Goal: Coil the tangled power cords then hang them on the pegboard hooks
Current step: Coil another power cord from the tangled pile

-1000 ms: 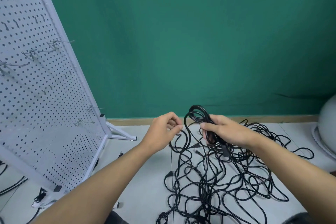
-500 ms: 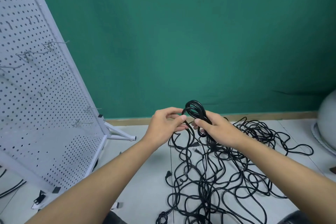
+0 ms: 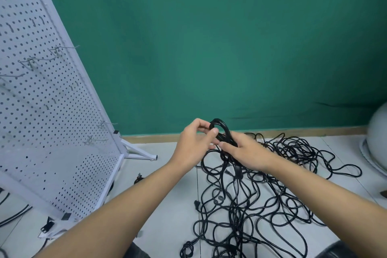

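Note:
A small coil of black power cord [image 3: 220, 126] stands up between my two hands above the floor. My right hand [image 3: 244, 154] grips the coil's lower part from the right. My left hand [image 3: 195, 142] pinches the coil's top loop from the left, thumb on the front of it. Below and to the right, a big tangle of black power cords [image 3: 261, 199] sprawls over the floor, with strands running up into the coil. The white pegboard [image 3: 41, 121] leans at the left, with wire hooks [image 3: 62, 49] sticking out of it; nothing hangs on them.
A green wall stands behind the cords. The pegboard's white foot [image 3: 139, 153] juts onto the floor by my left hand. More black cable [image 3: 12, 216] lies behind the board at far left. A pale rounded object [image 3: 377, 138] sits at the right edge.
My left hand moved right from beside the coil and closed its fingers on the coil's top loop. My right hand kept its hold and the coil rose slightly.

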